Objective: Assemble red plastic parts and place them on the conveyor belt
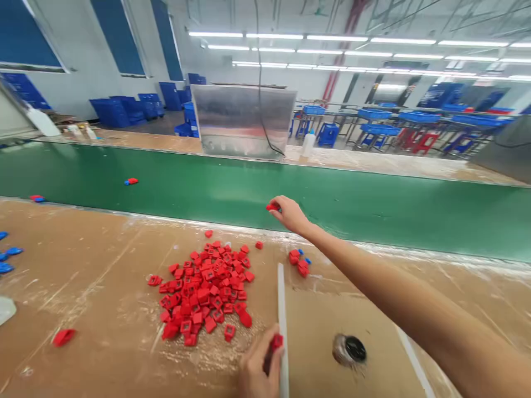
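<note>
My left hand is closed around a small red plastic block, low in the view beside a white strip. Stretched out over the green conveyor belt, my right hand pinches a red plastic piece between thumb and fingers. A heap of red plastic blocks, some showing square holes, lies on the table left of my left hand. Several red and blue pieces sit together below my right wrist.
A small dark-topped round container stands on the cardboard. Red-and-blue pieces lie on the belt and at its near edge. Blue pieces are at far left. Behind the belt stand a metal panel and a white bottle.
</note>
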A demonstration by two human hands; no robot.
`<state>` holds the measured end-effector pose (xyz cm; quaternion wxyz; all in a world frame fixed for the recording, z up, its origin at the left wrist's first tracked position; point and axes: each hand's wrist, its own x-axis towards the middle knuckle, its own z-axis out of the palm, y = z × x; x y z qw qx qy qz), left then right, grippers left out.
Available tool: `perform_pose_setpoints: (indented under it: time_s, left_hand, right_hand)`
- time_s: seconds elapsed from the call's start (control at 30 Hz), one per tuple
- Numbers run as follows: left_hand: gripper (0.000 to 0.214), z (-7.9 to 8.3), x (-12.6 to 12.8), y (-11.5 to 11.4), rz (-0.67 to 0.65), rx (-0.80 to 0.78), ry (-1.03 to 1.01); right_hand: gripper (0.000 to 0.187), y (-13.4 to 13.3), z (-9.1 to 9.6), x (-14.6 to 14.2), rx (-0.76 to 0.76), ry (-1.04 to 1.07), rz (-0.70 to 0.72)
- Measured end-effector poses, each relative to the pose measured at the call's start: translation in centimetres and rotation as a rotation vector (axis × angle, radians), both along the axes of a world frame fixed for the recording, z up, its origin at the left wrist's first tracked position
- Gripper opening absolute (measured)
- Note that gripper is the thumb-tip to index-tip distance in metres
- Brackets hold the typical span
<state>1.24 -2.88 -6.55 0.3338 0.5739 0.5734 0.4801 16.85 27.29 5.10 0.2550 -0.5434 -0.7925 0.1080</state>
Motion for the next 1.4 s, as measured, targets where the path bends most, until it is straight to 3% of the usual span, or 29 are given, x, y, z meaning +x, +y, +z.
perform_pose_setpoints:
  time_s: [0.13,0.23,0.4,0.53,0.67,0.77,1.1,1.4]
  left_hand:
    - [0.034,1.5,-0.5,1.0,-0.071,-0.177,-0.147]
    - [0.033,2.8,-0.1,1.0,-0.076,-0.205,-0.172]
    - [0.026,4.0,2.4,-0.7,-0.116,-0.205,-0.208]
    - [0.025,4.0,6.0,-2.5,-0.187,-0.248,-0.273]
    - [0.024,3.8,8.8,-3.8,-0.268,-0.267,-0.242]
    - [0.021,3.8,9.3,-4.2,-0.292,-0.235,-0.162]
    - [0.013,4.5,8.2,-4.4,-0.431,-0.255,-0.194]
    - [0.014,4.9,7.9,-4.4,-0.452,-0.311,-0.256]
  right_hand:
    - [0.019,-9.3,3.2,6.8,0.021,0.167,-0.053]
    - [0.022,-17.6,4.1,12.2,-0.018,0.25,-0.041]
    - [0.029,-29.1,2.2,19.9,-0.099,0.352,-0.056]
    - [0.028,-34.1,-0.7,22.5,-0.168,0.297,-0.135]
    - [0.024,-35.8,-2.8,21.7,-0.139,0.219,-0.138]
    - [0.022,-35.7,-3.4,20.1,-0.108,0.184,-0.112]
    - [0.014,-31.9,-0.5,16.6,-0.031,0.075,0.053]
    - [0.016,-31.3,-0.8,15.3,-0.068,0.038,0.147]
